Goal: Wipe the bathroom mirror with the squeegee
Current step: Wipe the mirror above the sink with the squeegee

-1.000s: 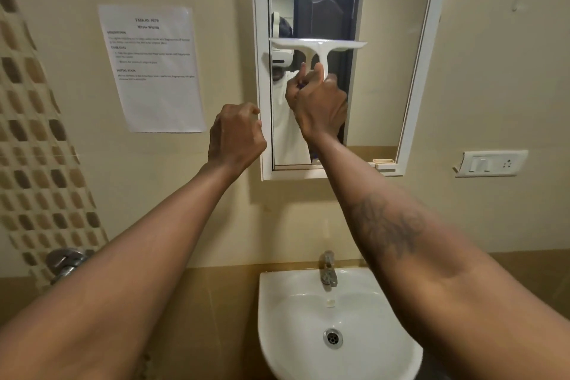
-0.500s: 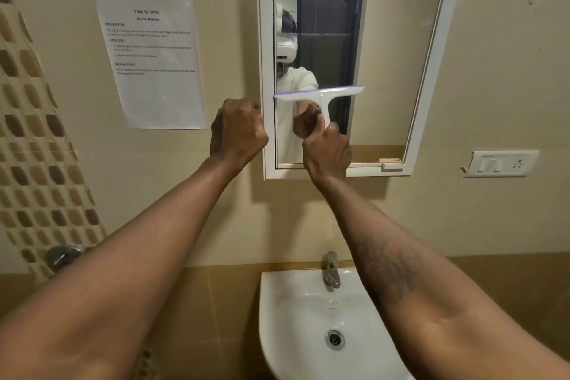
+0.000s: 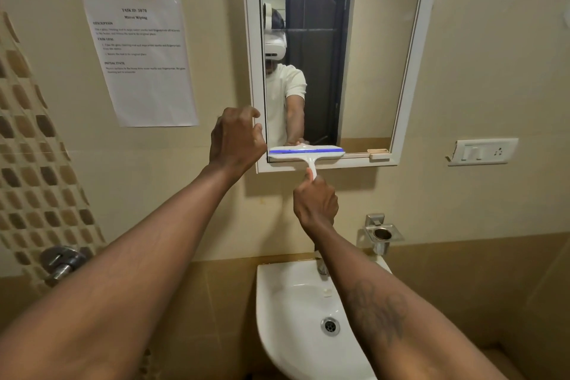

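The squeegee (image 3: 307,154) lies with its blue-edged blade level across the bottom of the mirror (image 3: 364,55), at about 7 o'clock on the glass, its lower edge touching or just above the white frame (image 3: 413,55). The stem points down towards 6 o'clock into the right hand (image 3: 314,203), which grips it in a closed fist, fingers wrapped round the handle and the thumb laid up along the stem. The left hand (image 3: 236,142) hangs at 9 o'clock from the blade, its fingers loosely curled, with forefinger and thumb at the frame's left edge. Whether they clasp the frame or only rest beside it I cannot tell. By my reading this is the bottom end of a downward pass over the left strip of the glass, so the wiping is under way but not finished. The blade spans only about half the mirror's width, and the part towards 3 o'clock looks yet to be covered. The next move seems to call for lifting the blade off the glass, carrying it up to 12 o'clock, and setting it down shifted towards 3 o'clock so that it slightly overlaps the strip on the left. It should then be drawn down level, with even pressure. Care is needed near 5 o'clock on the frame, where a small tan catch (image 3: 378,154) juts out. Below, at 6 o'clock in the view, sits the white sink (image 3: 277,302), and a printed notice (image 3: 142,86) hangs on the wall at 10 o'clock.
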{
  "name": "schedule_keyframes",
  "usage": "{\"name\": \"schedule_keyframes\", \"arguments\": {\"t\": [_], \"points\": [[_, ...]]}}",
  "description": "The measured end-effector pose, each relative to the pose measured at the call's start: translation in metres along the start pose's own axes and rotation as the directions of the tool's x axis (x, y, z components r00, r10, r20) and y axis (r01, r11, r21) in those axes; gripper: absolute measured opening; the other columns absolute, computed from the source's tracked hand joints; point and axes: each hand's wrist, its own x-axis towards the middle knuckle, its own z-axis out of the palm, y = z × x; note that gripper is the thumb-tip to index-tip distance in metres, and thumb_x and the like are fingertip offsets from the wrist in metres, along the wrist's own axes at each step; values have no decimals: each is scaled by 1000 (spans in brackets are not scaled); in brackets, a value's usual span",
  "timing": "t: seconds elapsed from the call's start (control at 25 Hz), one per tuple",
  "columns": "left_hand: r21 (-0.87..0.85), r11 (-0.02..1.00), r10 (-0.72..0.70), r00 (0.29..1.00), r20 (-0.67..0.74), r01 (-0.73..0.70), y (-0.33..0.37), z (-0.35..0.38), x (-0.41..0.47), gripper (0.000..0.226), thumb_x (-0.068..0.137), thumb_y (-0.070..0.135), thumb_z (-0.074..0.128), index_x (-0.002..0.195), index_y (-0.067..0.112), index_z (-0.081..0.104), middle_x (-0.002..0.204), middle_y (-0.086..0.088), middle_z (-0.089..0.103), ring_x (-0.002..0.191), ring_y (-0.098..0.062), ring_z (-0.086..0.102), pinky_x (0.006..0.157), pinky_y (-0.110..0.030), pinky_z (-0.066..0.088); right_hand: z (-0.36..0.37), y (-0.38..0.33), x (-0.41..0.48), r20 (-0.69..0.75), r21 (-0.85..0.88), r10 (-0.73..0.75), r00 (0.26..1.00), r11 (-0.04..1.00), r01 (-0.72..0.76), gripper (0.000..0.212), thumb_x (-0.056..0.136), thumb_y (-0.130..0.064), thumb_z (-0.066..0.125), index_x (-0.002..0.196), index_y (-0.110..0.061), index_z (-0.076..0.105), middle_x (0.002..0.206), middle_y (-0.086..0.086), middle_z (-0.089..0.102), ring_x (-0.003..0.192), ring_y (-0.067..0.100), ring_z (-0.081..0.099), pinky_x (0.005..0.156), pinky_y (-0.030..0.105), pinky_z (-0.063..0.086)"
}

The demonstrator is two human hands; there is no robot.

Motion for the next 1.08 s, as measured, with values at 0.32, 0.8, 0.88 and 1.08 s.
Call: {"name": "schedule_keyframes", "arguments": {"t": [0.32,0.8,0.88,1.08], "points": [[-19,999,24,995,-102,-26,15,-27,29,29,91,18,60,118,13,67,106,-15,68,108,-33,61,82,-39,50,-78,-116,80,-269,203,-183,946,949,242,60,103,-58,23,98,-14,63,82,2,63,71,23,61,62,34,48],[35,990,144,963,-228,-139,30,-56,99,31,89,17,62,119,9,68,107,-14,71,111,-30,63,79,-33,49,-114,-231,175,-425,187,-320,847,884,428,49,111,-47,34,102,-12,66,83,-1,68,74,14,68,61,26,51],[39,989,150,960,-238,-145,28,-55,105,31,89,17,63,119,9,68,106,-15,71,110,-31,63,78,-32,48,-114,-242,184,-436,203,-312,844,880,430,49,111,-47,34,103,-11,67,86,1,71,77,16,71,66,31,57],[25,987,157,959,-236,-156,20,-50,113,31,88,16,63,118,9,69,106,-15,71,110,-32,63,82,-39,55,-112,-247,198,-445,201,-273,853,898,392,48,111,-47,34,88,-15,62,79,0,67,69,17,67,56,26,49]]}}
